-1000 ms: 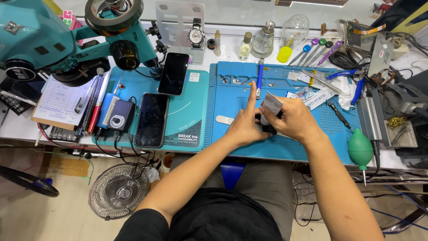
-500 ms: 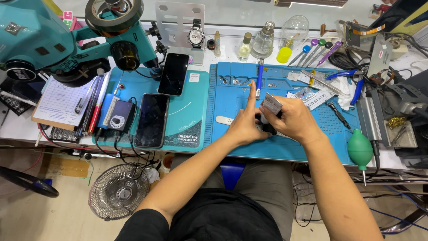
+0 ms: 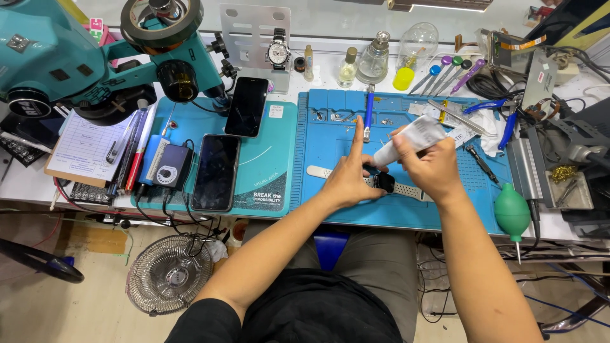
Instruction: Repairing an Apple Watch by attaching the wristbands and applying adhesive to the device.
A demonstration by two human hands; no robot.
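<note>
The smartwatch (image 3: 384,182) sits on the blue work mat (image 3: 406,209), pale strap stretched out left and right. Left hand (image 3: 348,178) presses on it, fingers (image 3: 358,136) loose with the index pointing far. Right hand (image 3: 431,164) has its fingers wrapped around a white tube (image 3: 410,138), nozzle tipped down at the watch. Two dark phones (image 3: 217,171) lie on the teal mat (image 3: 273,171) to the left, under the teal microscope (image 3: 76,57).
</note>
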